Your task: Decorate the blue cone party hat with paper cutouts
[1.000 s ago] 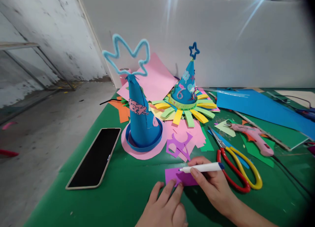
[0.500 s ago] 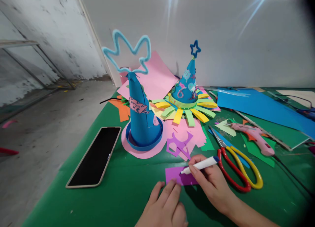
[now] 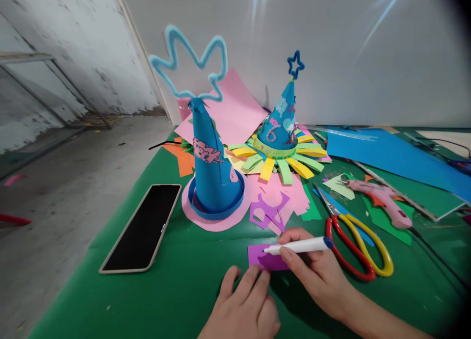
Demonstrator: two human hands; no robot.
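Observation:
Pinched in my right hand (image 3: 312, 260) is a white marker (image 3: 300, 246) with a blue end, its tip over a small purple paper rectangle (image 3: 256, 254). Fingertips of my left hand (image 3: 245, 304) rest on the paper's lower edge, the fingers stretched out and apart. Just beyond the rectangle lie cut purple scraps (image 3: 263, 214) on pink paper. A blue paper cone hat (image 3: 209, 177) with a pink round brim stands further left, topped by a light-blue fuzzy wire shape (image 3: 200, 64).
A phone (image 3: 143, 231) lies at left. Scissors (image 3: 353, 241) with red and yellow handles and a pink glue gun (image 3: 382, 201) lie at right. Behind stand a second cone hat (image 3: 279, 118) with yellow and green strips, pink sheets (image 3: 235, 106) and blue sheet (image 3: 397, 157).
The marker tip has shifted left across the purple paper, and the marker lies flatter. My left hand stays at the paper's edge. The whole view has tilted slightly.

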